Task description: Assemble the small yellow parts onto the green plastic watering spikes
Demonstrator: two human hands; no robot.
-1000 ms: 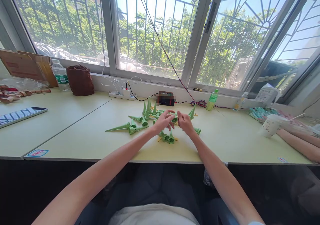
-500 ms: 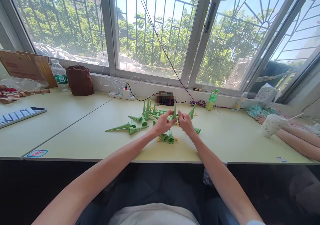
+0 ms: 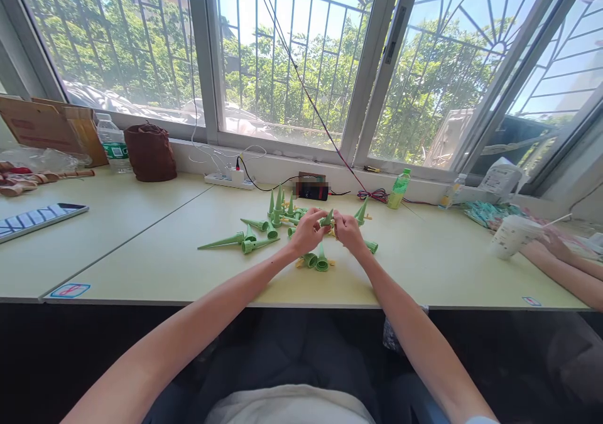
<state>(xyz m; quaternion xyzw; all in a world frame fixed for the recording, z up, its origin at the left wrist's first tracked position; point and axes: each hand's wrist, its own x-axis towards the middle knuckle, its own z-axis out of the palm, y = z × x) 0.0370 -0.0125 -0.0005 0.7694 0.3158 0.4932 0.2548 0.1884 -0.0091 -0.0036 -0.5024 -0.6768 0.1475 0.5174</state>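
My left hand point(image 3: 307, 232) and my right hand point(image 3: 347, 230) meet over the middle of a pale yellow table point(image 3: 179, 264). Together they pinch a small green plastic cone point(image 3: 326, 218), tilted with its tip up and to the right. Several more green cones point(image 3: 257, 226) lie and stand on the table around and behind my hands. Two cones point(image 3: 316, 260) rest just in front of my wrists. A long green spike point(image 3: 221, 242) lies to the left.
A power strip point(image 3: 229, 177), a black device point(image 3: 313, 189) and a green bottle point(image 3: 399, 188) sit along the window sill. At the left are a brown pouch point(image 3: 150, 152), a water bottle and a keyboard point(image 3: 40, 216). Another person's arms point(image 3: 563, 267) and a cup point(image 3: 511, 236) are at the right.
The cone in my hands went from upright half a second ago to tilted rightward. The other person's hand at the right moved away from the cup's left side.
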